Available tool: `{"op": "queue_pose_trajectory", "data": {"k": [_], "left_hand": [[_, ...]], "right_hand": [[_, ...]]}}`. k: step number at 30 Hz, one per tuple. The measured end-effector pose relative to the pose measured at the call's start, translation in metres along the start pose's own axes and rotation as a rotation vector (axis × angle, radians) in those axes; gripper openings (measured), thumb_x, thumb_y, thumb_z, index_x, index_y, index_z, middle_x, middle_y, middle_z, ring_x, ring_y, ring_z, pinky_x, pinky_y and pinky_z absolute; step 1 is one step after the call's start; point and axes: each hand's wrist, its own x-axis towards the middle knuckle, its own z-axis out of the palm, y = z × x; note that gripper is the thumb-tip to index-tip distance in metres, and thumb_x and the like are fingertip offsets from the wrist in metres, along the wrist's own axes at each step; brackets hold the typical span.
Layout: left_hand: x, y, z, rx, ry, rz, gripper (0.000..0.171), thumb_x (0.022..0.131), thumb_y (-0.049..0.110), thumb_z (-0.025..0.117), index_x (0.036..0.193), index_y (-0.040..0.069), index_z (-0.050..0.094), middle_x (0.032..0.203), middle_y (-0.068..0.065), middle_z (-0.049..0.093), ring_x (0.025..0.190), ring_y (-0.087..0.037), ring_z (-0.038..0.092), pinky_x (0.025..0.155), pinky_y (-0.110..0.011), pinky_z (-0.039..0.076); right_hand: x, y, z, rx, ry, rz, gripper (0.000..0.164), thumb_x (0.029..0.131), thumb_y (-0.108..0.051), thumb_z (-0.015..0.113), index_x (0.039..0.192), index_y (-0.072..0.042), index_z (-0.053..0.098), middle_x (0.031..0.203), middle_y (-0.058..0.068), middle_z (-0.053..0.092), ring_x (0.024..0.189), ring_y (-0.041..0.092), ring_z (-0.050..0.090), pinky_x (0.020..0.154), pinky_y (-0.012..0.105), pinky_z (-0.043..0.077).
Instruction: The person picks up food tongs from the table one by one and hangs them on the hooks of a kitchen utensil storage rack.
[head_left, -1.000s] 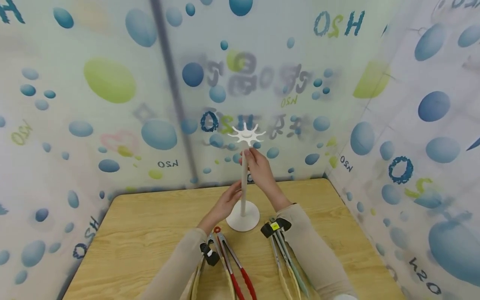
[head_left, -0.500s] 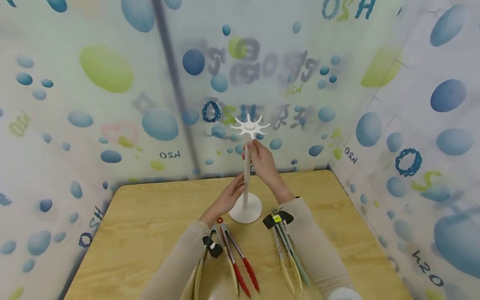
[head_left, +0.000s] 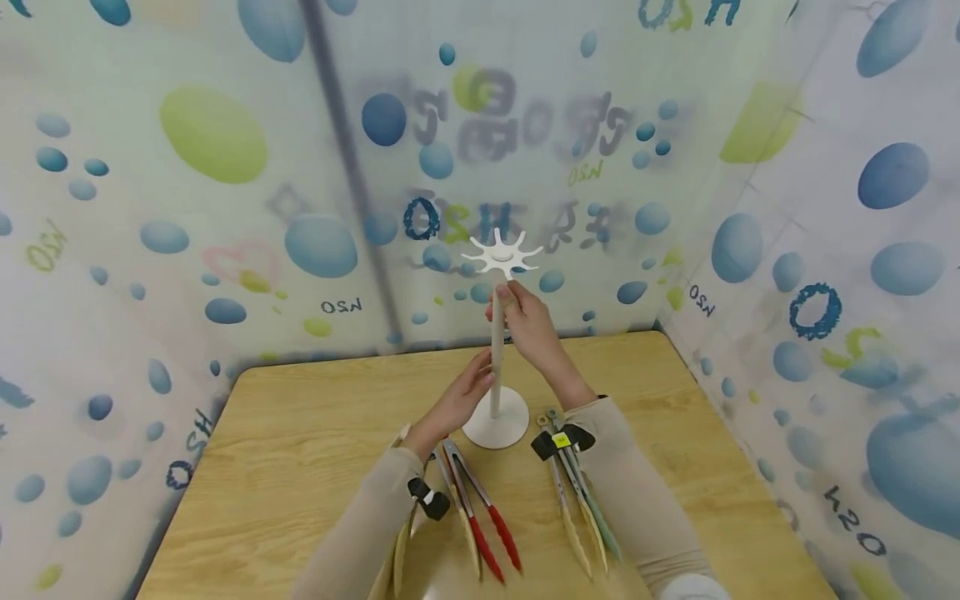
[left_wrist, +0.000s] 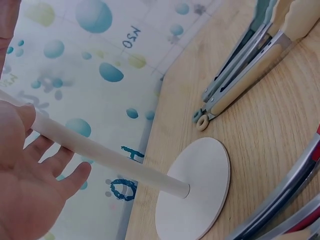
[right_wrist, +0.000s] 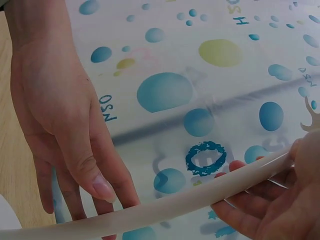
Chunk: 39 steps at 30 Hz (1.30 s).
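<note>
A white stand stands upright on the table, with a round base (head_left: 495,432), a slim pole (head_left: 497,367) and a top of several curved hooks (head_left: 501,252). My right hand (head_left: 534,329) grips the pole just under the hooks, thumb in front and fingers round the back. Lower down, my left hand (head_left: 453,402) touches the pole with its fingers fairly straight. In the right wrist view, the left hand's fingers (right_wrist: 70,190) pass behind the pole while its thumb lies apart from it. The left wrist view shows the base (left_wrist: 197,195) flat on the wood.
Red-tipped tongs (head_left: 480,517) lie in front of the stand, with beige-tipped tongs (head_left: 399,554) beside them, partly under the left forearm. More tongs, beige (head_left: 576,533) and green (head_left: 603,525), lie by the right forearm. A bubble-patterned curtain (head_left: 225,250) surrounds the wooden table (head_left: 300,433).
The head view has shifted a little, so the table sits higher in it. Both hands keep about the same places on the pole, and the stand remains upright.
</note>
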Motion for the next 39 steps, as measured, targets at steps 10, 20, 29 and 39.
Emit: {"op": "queue_pose_trajectory", "data": {"k": [10, 20, 29, 39], "left_hand": [[-0.011, 0.007, 0.007, -0.010, -0.015, -0.013, 0.055, 0.108, 0.021, 0.038, 0.159, 0.014, 0.018, 0.161, -0.019, 0.029, 0.148, -0.041, 0.031, 0.119, -0.056, 0.030], [-0.023, 0.013, 0.017, 0.006, -0.025, -0.033, 0.057, 0.108, 0.018, 0.038, 0.159, 0.015, 0.015, 0.161, -0.018, 0.028, 0.149, -0.040, 0.028, 0.119, -0.059, 0.028], [-0.032, 0.018, 0.025, 0.006, -0.065, -0.026, 0.061, 0.107, 0.018, 0.040, 0.159, 0.013, 0.010, 0.163, -0.018, 0.022, 0.151, -0.040, 0.023, 0.118, -0.057, 0.031], [-0.046, 0.024, 0.033, 0.062, -0.094, -0.001, 0.068, 0.104, 0.010, 0.047, 0.159, 0.014, 0.008, 0.163, -0.018, 0.019, 0.151, -0.041, 0.022, 0.114, -0.058, 0.036]], "right_hand": [[-0.015, -0.005, -0.005, 0.028, -0.029, 0.012, 0.052, 0.105, -0.049, 0.034, 0.113, -0.005, 0.061, 0.096, 0.013, 0.068, 0.093, 0.026, 0.064, 0.088, 0.045, 0.056], [-0.028, -0.008, -0.007, 0.031, -0.035, 0.028, 0.049, 0.105, -0.046, 0.036, 0.114, -0.005, 0.060, 0.100, 0.016, 0.070, 0.096, 0.025, 0.067, 0.091, 0.044, 0.057], [-0.042, -0.012, -0.009, 0.030, -0.016, 0.015, 0.050, 0.106, -0.043, 0.037, 0.116, -0.001, 0.062, 0.100, 0.019, 0.071, 0.098, 0.028, 0.069, 0.093, 0.043, 0.057], [-0.056, -0.016, -0.012, 0.009, -0.024, -0.002, 0.048, 0.106, -0.042, 0.036, 0.107, -0.003, 0.063, 0.095, 0.017, 0.070, 0.095, 0.027, 0.067, 0.091, 0.045, 0.057]]}}
